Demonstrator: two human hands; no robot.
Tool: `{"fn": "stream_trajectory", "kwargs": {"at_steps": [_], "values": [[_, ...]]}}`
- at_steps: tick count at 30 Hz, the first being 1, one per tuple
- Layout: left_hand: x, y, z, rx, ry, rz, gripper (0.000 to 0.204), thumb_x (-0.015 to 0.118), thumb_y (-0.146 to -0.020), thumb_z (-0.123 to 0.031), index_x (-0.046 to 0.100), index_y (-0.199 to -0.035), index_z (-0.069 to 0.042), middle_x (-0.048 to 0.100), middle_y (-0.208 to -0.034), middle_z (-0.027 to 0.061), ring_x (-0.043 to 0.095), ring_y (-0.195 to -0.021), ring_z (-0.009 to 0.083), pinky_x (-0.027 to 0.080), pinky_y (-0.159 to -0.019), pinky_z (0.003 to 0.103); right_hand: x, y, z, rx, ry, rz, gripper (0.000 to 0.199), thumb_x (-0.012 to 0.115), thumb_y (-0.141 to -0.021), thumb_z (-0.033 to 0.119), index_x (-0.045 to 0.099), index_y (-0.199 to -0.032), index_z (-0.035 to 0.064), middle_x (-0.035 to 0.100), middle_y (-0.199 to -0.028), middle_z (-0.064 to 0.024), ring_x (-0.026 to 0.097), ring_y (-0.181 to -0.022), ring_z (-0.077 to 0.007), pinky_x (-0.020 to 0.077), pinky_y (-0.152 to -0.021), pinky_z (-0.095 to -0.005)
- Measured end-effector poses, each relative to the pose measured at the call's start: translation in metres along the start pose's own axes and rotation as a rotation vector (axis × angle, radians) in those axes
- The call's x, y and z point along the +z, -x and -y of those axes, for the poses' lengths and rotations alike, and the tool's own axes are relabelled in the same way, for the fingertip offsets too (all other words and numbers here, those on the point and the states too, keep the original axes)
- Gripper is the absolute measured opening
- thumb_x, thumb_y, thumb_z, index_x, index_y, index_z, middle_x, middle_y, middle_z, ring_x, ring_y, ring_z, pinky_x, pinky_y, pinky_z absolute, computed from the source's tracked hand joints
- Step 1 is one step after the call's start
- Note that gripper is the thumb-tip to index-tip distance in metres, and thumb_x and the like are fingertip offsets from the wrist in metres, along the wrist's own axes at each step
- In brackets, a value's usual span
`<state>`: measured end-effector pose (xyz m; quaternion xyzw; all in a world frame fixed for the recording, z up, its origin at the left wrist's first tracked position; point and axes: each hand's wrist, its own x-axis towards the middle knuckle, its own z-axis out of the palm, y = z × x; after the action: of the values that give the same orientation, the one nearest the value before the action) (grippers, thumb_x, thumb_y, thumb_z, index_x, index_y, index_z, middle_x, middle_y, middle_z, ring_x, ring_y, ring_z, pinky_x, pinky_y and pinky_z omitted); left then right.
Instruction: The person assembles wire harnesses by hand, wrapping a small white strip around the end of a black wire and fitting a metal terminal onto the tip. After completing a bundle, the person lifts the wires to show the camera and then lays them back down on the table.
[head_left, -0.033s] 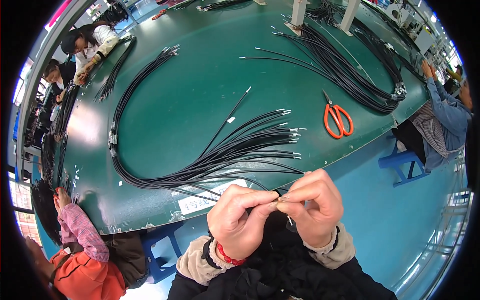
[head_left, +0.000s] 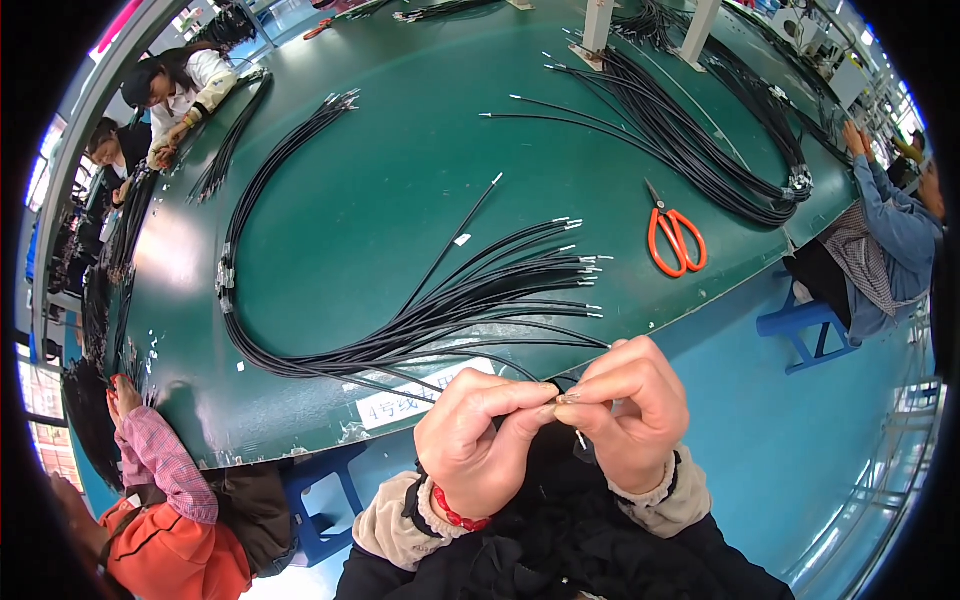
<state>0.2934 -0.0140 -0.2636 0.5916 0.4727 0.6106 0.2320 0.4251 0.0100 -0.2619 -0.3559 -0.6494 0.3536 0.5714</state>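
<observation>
My left hand point(head_left: 478, 432) and my right hand point(head_left: 634, 412) meet over the table's near edge, thumbs and forefingers pinched almost tip to tip. Between them is a thin black cable point(head_left: 497, 357) that comes from the near bundle; the gripped spot is mostly covered by my fingers. Under my right fingertips a short silver-coloured tip point(head_left: 581, 440) hangs out. The bundle of black cables point(head_left: 335, 360) curves in a U across the table, its silver-ended strands fanning toward my hands. Clear or silvery wrapping point(head_left: 226, 277) binds it at the left bend.
Orange-handled scissors point(head_left: 682, 245) lie right of the fan on the green table point(head_left: 400, 170). Another cable bundle point(head_left: 690, 165) lies beyond, near white posts point(head_left: 597, 28). A paper label point(head_left: 385, 408) sits at the near edge. Co-workers sit left and right; a blue stool point(head_left: 810, 325) stands at right.
</observation>
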Motion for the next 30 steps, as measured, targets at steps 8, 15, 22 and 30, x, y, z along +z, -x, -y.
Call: {"fn": "stream_trajectory", "kwargs": {"at_steps": [8,15,22,30], "values": [[-0.017,-0.004,-0.001,0.012,-0.036,0.085,0.020,0.071,-0.067,0.006,0.064,-0.084,-0.001,0.061,-0.072,0.0077,0.057,-0.058,0.0145,0.043,-0.050,0.023,0.007,-0.009,-0.004,-0.185,0.074,0.029,0.017,0.075,-0.070,0.010,0.060,-0.075,0.0038,0.056,-0.072,-0.0050,0.049,-0.057,-0.0112,0.0345,-0.050,-0.0226],[-0.019,-0.008,-0.004,0.013,-0.009,0.143,0.018,0.071,-0.068,0.005,0.062,-0.082,0.000,0.060,-0.071,0.0076,0.057,-0.061,0.0141,0.044,-0.053,0.022,0.000,-0.014,-0.001,-0.180,0.051,0.129,0.014,0.072,-0.073,0.010,0.061,-0.079,0.0039,0.058,-0.074,-0.0057,0.051,-0.059,-0.0116,0.0359,-0.052,-0.0239],[-0.010,-0.008,-0.007,0.096,-0.066,0.062,0.020,0.072,-0.066,0.006,0.062,-0.082,0.000,0.062,-0.073,0.0088,0.060,-0.064,0.0158,0.047,-0.056,0.023,0.000,-0.012,0.007,-0.119,0.072,0.083,0.014,0.074,-0.070,0.007,0.065,-0.080,0.0038,0.059,-0.076,-0.0061,0.055,-0.061,-0.0128,0.0447,-0.050,-0.0225],[-0.015,-0.008,-0.006,0.073,-0.036,0.179,0.022,0.069,-0.067,0.009,0.059,-0.084,0.001,0.061,-0.077,0.0109,0.061,-0.067,0.0185,0.049,-0.059,0.025,-0.009,-0.015,0.001,-0.207,0.088,0.140,0.014,0.075,-0.071,0.013,0.065,-0.079,0.0061,0.058,-0.073,-0.0041,0.052,-0.058,-0.0124,0.0366,-0.051,-0.0242]]}}
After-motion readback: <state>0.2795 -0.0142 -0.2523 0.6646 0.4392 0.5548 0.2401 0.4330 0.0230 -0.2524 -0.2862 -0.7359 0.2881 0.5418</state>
